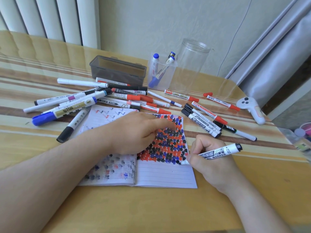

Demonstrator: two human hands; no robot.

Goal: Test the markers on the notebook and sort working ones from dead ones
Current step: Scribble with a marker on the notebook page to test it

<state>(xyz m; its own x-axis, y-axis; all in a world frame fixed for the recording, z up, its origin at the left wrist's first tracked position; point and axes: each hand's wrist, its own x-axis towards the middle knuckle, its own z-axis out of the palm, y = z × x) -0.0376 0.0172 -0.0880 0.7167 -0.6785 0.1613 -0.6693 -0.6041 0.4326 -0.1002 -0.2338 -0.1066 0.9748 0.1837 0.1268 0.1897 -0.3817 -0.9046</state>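
The right hand [210, 158] grips a marker [217, 153], tip at the notebook [166, 175] page's right edge, probably touching. The left hand [134, 133], fingers loosely bent, holds the page flat. Draw one short firm stroke on bare paper below the scribbles, where faint ink shows.

Hidden, cropped and unreadable parts

The left hand [134, 132] covers the middle of the notebook [165, 175], and its forefinger is blurred. The marker [217, 153] tip is half hidden by the right hand [208, 158], so contact with the page cannot be told. At the desk's [151, 207] right edge, a container [303, 140] is cropped and blurred. Print on the far pile of markers [107, 98] is too small to read.
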